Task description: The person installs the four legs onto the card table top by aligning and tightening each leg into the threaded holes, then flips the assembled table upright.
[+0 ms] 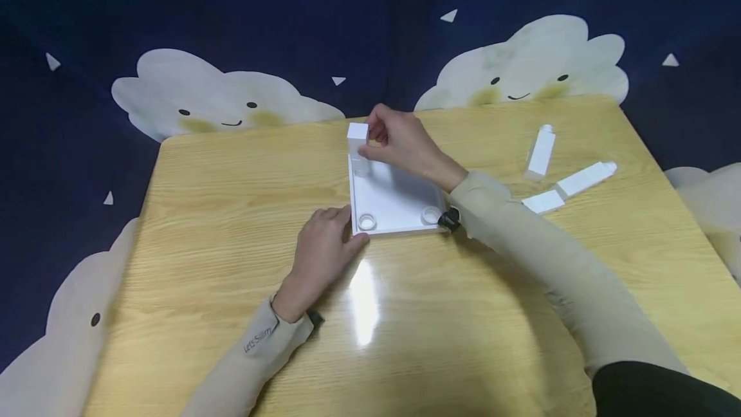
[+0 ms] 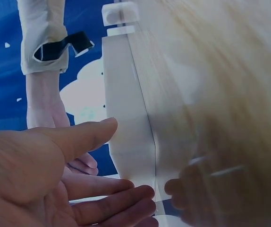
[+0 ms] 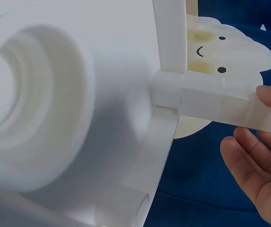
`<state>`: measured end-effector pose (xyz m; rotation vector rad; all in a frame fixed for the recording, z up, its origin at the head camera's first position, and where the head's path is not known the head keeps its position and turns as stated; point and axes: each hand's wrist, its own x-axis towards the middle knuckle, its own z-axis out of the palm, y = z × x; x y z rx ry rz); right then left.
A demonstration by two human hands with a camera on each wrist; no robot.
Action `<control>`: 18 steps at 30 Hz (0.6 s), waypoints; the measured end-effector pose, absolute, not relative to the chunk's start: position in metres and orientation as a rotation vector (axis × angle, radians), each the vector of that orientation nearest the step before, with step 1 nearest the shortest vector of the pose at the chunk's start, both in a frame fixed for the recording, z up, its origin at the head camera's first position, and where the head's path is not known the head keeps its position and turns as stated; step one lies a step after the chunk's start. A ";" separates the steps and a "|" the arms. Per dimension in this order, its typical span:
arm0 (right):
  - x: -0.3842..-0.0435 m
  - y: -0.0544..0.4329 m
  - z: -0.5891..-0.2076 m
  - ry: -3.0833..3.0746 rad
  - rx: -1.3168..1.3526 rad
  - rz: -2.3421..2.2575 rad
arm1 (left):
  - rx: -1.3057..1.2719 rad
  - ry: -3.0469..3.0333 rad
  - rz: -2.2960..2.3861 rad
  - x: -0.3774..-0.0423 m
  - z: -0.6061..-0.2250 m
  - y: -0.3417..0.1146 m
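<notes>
A shallow white square panel (image 1: 399, 201) with raised edges and round sockets lies on the table. My right hand (image 1: 402, 140) pinches the top of a white square leg (image 1: 357, 134) between thumb and fingers. That leg stands upright at the panel's far left corner; in the right wrist view its round end meets the corner socket. My left hand (image 1: 324, 246) braces the near left corner, thumb along the front edge and fingers at the left side. In the left wrist view these fingers look extended, touching the panel's side wall (image 2: 128, 94).
Three more white legs lie at the right: one (image 1: 541, 153) farther back, one (image 1: 587, 179) slanting right, and one (image 1: 543, 202) partly behind my right sleeve. Near sockets show at left (image 1: 367, 221) and right (image 1: 431, 215). The wooden table (image 1: 231, 211) meets a dark blue cloud-patterned cloth.
</notes>
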<state>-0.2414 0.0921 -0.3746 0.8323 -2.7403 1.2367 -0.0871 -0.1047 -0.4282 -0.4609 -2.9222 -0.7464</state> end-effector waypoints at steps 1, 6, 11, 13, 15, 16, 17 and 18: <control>-0.242 0.092 -0.374 -2.734 0.849 1.233 | -0.461 -2.919 -0.749 -0.087 -0.428 -0.106; -0.241 0.098 -0.369 -2.741 0.896 1.196 | -0.467 -2.930 -0.764 -0.088 -0.429 -0.107; -0.239 0.112 -0.364 -2.770 0.917 1.169 | -0.467 -2.925 -0.781 -0.089 -0.428 -0.107; -0.239 0.121 -0.364 -2.771 0.915 1.158 | -0.466 -2.920 -0.786 -0.088 -0.428 -0.107; -0.239 0.130 -0.364 -2.781 0.900 1.147 | -0.465 -2.918 -0.791 -0.088 -0.429 -0.107; -0.239 0.135 -0.364 -2.787 0.891 1.137 | -0.465 -2.918 -0.793 -0.088 -0.429 -0.106; -0.239 0.140 -0.364 -2.797 0.878 1.125 | -0.468 -2.914 -0.789 -0.088 -0.430 -0.106; -0.239 0.145 -0.364 -2.806 0.867 1.111 | -0.467 -2.914 -0.789 -0.088 -0.431 -0.106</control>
